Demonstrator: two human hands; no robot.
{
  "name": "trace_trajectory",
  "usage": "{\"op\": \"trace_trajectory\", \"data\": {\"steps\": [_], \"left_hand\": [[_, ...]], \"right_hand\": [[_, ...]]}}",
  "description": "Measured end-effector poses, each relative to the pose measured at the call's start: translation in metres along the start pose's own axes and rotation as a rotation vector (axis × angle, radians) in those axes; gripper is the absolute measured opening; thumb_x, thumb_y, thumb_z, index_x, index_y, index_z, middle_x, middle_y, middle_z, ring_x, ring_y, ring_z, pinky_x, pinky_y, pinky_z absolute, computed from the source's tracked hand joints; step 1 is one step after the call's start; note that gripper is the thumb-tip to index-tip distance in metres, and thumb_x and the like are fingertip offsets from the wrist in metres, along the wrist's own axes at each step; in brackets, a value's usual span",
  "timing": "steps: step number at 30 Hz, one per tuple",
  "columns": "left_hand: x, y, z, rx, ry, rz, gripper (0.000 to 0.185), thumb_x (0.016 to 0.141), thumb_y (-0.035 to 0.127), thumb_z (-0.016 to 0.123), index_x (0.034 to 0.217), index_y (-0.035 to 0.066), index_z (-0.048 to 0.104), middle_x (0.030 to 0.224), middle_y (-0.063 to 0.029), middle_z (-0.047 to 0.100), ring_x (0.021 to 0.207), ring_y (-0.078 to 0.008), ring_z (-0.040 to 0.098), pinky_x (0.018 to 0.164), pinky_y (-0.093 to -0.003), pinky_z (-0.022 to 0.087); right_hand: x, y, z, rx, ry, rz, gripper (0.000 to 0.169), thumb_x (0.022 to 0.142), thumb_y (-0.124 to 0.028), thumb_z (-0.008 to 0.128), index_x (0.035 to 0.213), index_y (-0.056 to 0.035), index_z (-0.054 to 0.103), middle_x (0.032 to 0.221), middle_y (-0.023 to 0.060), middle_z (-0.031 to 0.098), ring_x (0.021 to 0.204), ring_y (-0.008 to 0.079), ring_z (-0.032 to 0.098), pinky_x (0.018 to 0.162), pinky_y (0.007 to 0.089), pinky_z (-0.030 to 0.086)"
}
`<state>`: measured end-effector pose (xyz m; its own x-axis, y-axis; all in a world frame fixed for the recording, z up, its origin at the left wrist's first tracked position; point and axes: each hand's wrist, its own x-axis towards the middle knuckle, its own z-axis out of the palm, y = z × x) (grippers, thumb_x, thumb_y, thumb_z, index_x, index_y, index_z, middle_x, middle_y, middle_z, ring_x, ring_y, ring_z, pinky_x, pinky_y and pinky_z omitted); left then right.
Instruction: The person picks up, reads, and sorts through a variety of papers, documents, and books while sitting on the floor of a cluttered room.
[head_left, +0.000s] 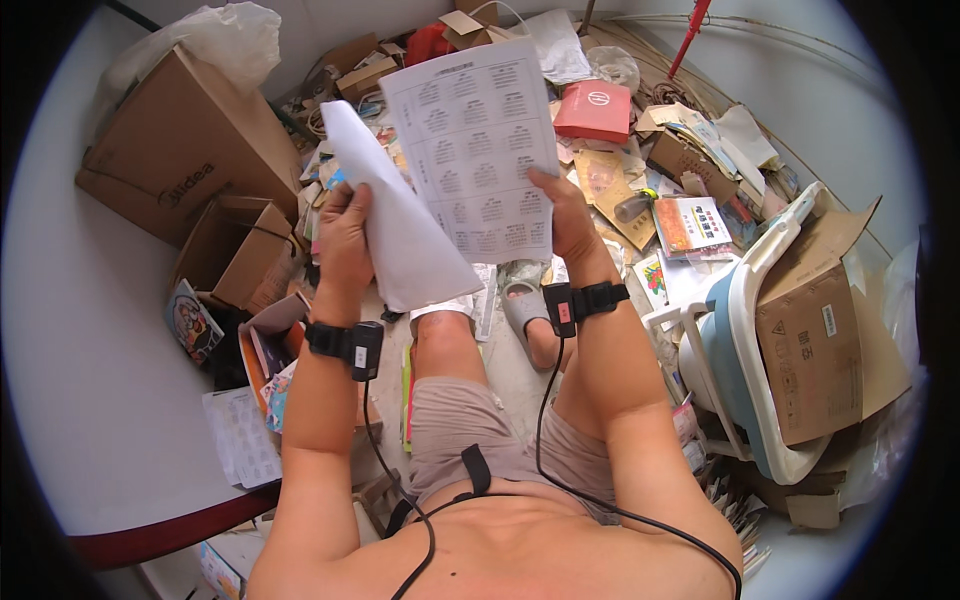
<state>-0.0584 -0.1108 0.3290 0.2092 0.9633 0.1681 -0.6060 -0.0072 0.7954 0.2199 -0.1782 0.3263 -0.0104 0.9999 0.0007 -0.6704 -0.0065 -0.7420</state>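
My left hand (346, 229) grips a folded white paper sheet (401, 217) at its left edge, thumb on top. In my right hand (564, 214) is a printed paper sheet (476, 150) with rows of small text, held at its lower right edge. The two papers overlap in front of me, above my knees. Each wrist wears a black strap with a small boxed device and a cable. Beyond the sheets lies a heap of papers and books, with a red box (592, 109) and a yellow envelope (611, 191).
A large cardboard carton (202, 150) and a smaller open box (232, 247) stand at the left. At the right, a blue and white folding tub (739, 375) holds a cardboard box (810, 345). A grey slipper (525, 311) is on the floor.
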Motion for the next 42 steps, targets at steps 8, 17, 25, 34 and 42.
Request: {"op": "trace_trajectory", "data": {"steps": [8, 17, 25, 34, 42], "left_hand": [[-0.002, 0.003, 0.019, 0.241, 0.063, 0.143, 0.013, 0.096, 0.013, 0.063, 0.103, 0.002, 0.066, 0.092, -0.0041, 0.069, 0.077, -0.0108, 0.064, 0.069, -0.0256, 0.054], [0.002, -0.068, 0.079, 0.438, 0.148, 0.072, 0.018, 0.094, 0.016, 0.068, 0.093, -0.001, 0.064, 0.084, -0.0032, 0.066, 0.072, -0.0081, 0.057, 0.064, -0.0235, 0.048], [0.003, -0.069, 0.096, 0.009, 0.017, -0.228, 0.029, 0.097, 0.027, 0.064, 0.107, 0.001, 0.057, 0.093, -0.0074, 0.066, 0.079, -0.0147, 0.065, 0.069, -0.0279, 0.056], [0.006, -0.066, 0.099, -0.023, -0.067, -0.236, 0.026, 0.095, 0.022, 0.067, 0.11, 0.002, 0.06, 0.099, -0.0073, 0.067, 0.083, -0.0153, 0.066, 0.072, -0.0288, 0.057], [0.003, -0.058, 0.102, 0.131, -0.091, -0.179, 0.018, 0.093, 0.018, 0.07, 0.096, 0.001, 0.065, 0.09, -0.0045, 0.068, 0.079, -0.0123, 0.065, 0.073, -0.0267, 0.056]], "right_hand": [[0.004, -0.006, -0.022, -0.308, 0.118, -0.079, 0.047, 0.096, -0.019, 0.05, 0.135, 0.0068, 0.046, 0.114, 0.0172, 0.067, 0.099, 0.0268, 0.066, 0.087, 0.0338, 0.05], [-0.004, 0.026, 0.025, -1.092, 0.045, -0.593, 0.073, 0.089, 0.0, 0.053, 0.154, -0.0172, 0.027, 0.118, 0.0214, 0.066, 0.099, 0.0305, 0.068, 0.088, 0.0363, 0.051], [-0.01, 0.024, 0.034, -0.802, 0.148, -0.311, 0.074, 0.085, -0.01, 0.07, 0.147, -0.0047, 0.031, 0.113, 0.022, 0.066, 0.101, 0.0265, 0.067, 0.083, 0.0352, 0.054], [-0.015, 0.004, 0.03, -0.51, -0.052, -0.293, 0.069, 0.082, -0.01, 0.076, 0.141, 0.0029, 0.042, 0.119, 0.0112, 0.062, 0.106, 0.015, 0.059, 0.092, 0.0276, 0.048], [-0.014, 0.004, 0.02, -0.405, -0.182, -0.245, 0.049, 0.092, -0.019, 0.064, 0.134, 0.0037, 0.051, 0.116, 0.0069, 0.062, 0.104, 0.011, 0.056, 0.092, 0.0248, 0.045]]}}
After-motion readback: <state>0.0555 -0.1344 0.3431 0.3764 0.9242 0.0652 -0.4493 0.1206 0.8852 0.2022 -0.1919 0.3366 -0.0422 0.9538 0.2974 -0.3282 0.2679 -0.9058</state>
